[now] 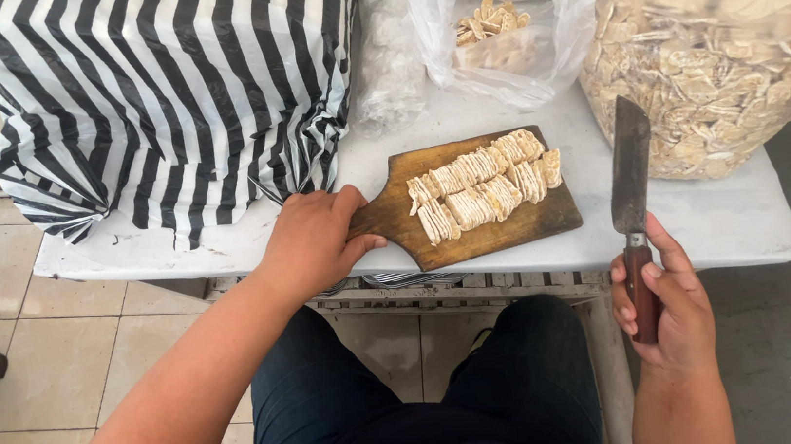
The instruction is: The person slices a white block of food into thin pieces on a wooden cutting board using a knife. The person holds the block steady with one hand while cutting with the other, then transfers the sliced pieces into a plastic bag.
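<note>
The person sat close to the worktop (222, 250), knees in dark trousers (336, 404) tucked under its edge. Nearest the body, the right hand (664, 306) was clenched round the wooden handle of a broad knife (631, 182), the blade pointing away and lifted clear of the food, probably to keep its edge off the board while nothing was being cut. The left hand (314, 240) lay over the narrow handle end of a wooden cutting board (514, 229), fingers curled on it and thumb along the near edge, a grip that looked meant to steady the board on the smooth white surface. On the board sat two rows of pale, thin slices (485, 188), packed upright against each other like leaning cards, so they held together as tidy stacks. Beyond the board stood a small clear bag (502, 20) with more slices inside, its mouth open. To the right rose a large clear sack (719, 41) full of the same pale pieces. At the far left a black-and-white striped bag (166, 89) covered something bulky.
</note>
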